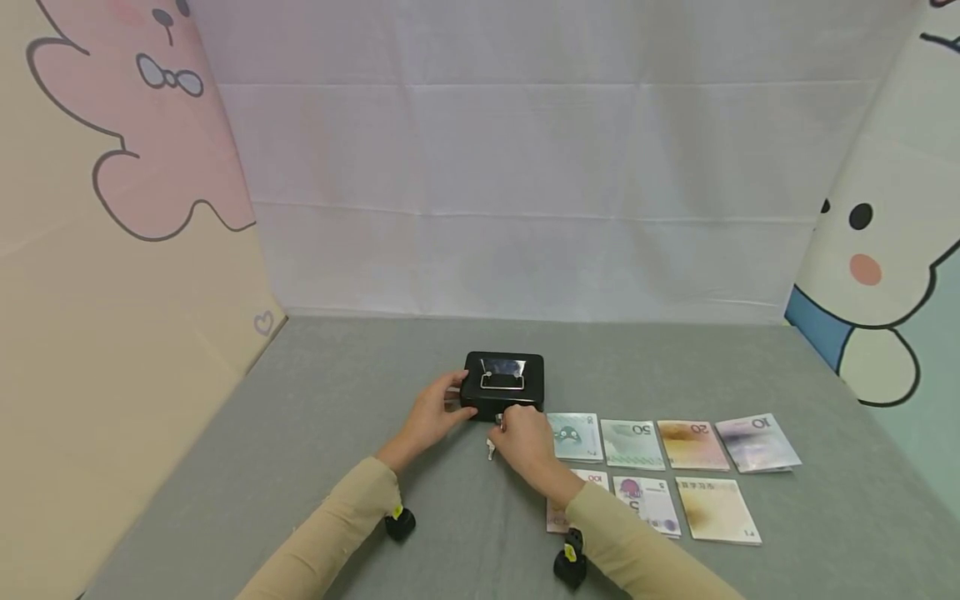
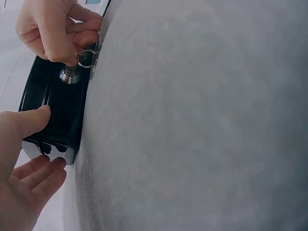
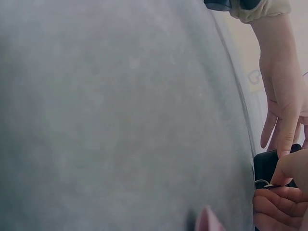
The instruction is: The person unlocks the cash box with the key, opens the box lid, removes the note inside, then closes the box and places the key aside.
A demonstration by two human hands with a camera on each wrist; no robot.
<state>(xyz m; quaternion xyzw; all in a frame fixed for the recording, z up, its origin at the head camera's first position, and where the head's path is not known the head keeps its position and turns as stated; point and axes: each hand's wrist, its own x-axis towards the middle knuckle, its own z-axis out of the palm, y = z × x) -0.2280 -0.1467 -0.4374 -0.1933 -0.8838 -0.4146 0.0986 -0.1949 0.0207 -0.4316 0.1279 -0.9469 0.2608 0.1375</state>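
A small black cash box (image 1: 502, 400) with a folding metal handle (image 1: 502, 387) on its lid sits on the grey cloth. My left hand (image 1: 430, 412) steadies its left end, the thumb on the front face and the other fingers at the side. At the silver lock (image 2: 70, 76) on the front, my right hand (image 1: 527, 442) pinches a key, mostly hidden by the fingers. From it hang a key ring (image 2: 85, 58) and a second key (image 1: 491, 450), low by the cloth.
Right of the box lie two rows of banknotes, among them a green 50 note (image 1: 632, 443), an orange-brown 20 note (image 1: 693, 445) and a purple-grey 10 note (image 1: 759, 442). My right forearm crosses over the pink 100 note (image 1: 592, 477). A white curtain (image 1: 525, 167) hangs behind the table.
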